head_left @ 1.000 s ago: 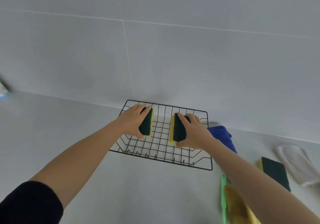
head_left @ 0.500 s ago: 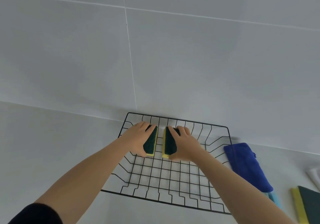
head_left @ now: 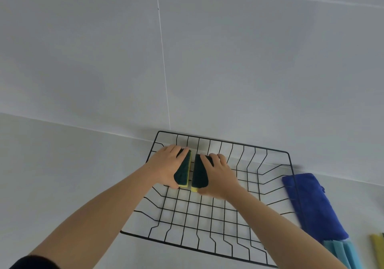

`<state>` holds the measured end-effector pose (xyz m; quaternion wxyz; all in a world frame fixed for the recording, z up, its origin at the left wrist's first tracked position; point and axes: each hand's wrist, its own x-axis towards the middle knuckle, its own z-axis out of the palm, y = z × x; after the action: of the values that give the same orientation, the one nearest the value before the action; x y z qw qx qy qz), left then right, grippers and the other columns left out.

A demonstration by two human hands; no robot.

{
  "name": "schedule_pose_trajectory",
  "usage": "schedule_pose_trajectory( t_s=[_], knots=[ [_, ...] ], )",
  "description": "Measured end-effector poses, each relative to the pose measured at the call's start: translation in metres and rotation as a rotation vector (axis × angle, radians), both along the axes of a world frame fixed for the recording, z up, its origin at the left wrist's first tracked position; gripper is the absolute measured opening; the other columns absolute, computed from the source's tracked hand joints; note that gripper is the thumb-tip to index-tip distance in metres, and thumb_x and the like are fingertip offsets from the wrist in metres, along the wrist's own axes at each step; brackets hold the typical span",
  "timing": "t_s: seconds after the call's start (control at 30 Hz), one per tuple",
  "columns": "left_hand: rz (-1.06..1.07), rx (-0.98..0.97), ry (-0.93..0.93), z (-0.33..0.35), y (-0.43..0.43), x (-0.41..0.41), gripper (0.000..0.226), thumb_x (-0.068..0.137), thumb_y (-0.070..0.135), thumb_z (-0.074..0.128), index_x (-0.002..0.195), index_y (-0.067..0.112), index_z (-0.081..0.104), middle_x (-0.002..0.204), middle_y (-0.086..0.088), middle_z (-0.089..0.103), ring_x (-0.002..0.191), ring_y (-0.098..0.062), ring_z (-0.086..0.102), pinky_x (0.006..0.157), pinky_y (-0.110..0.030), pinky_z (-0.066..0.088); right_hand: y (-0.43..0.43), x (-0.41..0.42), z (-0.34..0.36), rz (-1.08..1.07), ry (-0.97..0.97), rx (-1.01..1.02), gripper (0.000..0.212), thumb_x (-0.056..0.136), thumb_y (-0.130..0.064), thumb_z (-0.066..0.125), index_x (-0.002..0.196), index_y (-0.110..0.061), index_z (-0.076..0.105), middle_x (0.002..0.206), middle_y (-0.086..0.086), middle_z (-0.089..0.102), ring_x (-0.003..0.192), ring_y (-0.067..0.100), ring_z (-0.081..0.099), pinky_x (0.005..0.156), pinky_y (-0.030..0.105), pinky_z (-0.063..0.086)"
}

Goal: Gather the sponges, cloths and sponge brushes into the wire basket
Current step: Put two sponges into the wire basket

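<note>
A black wire basket (head_left: pixel 289 160) stands on the grey counter against the tiled wall. Inside its far left corner, my left hand (head_left: pixel 166 168) grips a yellow sponge with a dark green scouring side (head_left: pixel 184 172), held on edge. Right beside it, my right hand (head_left: pixel 218 177) grips a second yellow and green sponge (head_left: pixel 199 174), also on edge. The two sponges stand almost touching, low in the basket; whether they rest on its floor I cannot tell. A folded blue cloth (head_left: pixel 311 204) lies outside the basket's right side.
Light blue sponge pieces (head_left: pixel 342 252) lie at the near end of the blue cloth. The edge of another yellow sponge (head_left: pixel 377 250) shows at the far right. The grey tiled wall (head_left: pixel 187 50) rises directly behind the basket.
Both hands carried their sponges toward the basket's far left corner and brought them closer together. My view tilted up and drew nearer, so the sponge, brush and white cloth at the right left the frame.
</note>
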<state>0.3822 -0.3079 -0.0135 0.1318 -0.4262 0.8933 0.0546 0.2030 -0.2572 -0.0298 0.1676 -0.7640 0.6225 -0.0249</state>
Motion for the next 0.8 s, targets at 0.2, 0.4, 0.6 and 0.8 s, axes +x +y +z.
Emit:
schedule_pose_trajectory(
  t_s=[0.2, 0.4, 0.6, 0.8],
  knots=[
    [0.018, 0.012, -0.046, -0.005, -0.001, -0.005, 0.109, 0.067, 0.049, 0.069, 0.146, 0.013, 0.004, 0.149, -0.013, 0.02, 0.136, -0.029, 0.021, 0.114, -0.039, 0.024, -0.005, 0.006, -0.002, 0.046, -0.004, -0.003, 0.091, 0.066, -0.041, 0.07, 0.139, -0.022, 0.018, 0.137, 0.004, 0.03, 0.128, 0.025, 0.02, 0.097, 0.038, 0.042],
    [0.013, -0.052, -0.094, -0.006, 0.0, -0.007, 0.108, 0.066, 0.052, 0.068, 0.145, 0.014, 0.005, 0.148, -0.014, 0.018, 0.136, -0.03, 0.016, 0.113, -0.041, 0.02, -0.005, 0.007, -0.004, 0.061, 0.06, 0.053, 0.093, 0.074, -0.046, 0.064, 0.144, -0.019, 0.01, 0.149, 0.008, 0.016, 0.138, 0.03, 0.007, 0.106, 0.043, 0.035],
    [0.009, -0.051, -0.097, 0.002, 0.01, -0.008, 0.108, 0.07, 0.054, 0.066, 0.146, 0.015, 0.001, 0.155, -0.012, 0.006, 0.142, -0.03, 0.005, 0.117, -0.044, 0.01, -0.002, 0.009, 0.003, 0.069, 0.149, 0.101, 0.103, 0.076, -0.055, 0.06, 0.146, -0.017, -0.005, 0.157, 0.011, -0.007, 0.143, 0.033, -0.009, 0.117, 0.045, 0.005],
    [0.029, -0.064, -0.04, 0.021, 0.033, -0.002, 0.1, 0.079, 0.064, 0.048, 0.146, 0.013, -0.007, 0.157, -0.01, -0.012, 0.145, -0.026, -0.01, 0.118, -0.045, 0.0, 0.017, -0.007, 0.027, 0.05, 0.118, 0.083, 0.11, 0.075, -0.067, 0.052, 0.144, -0.018, -0.017, 0.155, 0.008, -0.022, 0.142, 0.03, -0.021, 0.116, 0.046, -0.005]
  ],
)
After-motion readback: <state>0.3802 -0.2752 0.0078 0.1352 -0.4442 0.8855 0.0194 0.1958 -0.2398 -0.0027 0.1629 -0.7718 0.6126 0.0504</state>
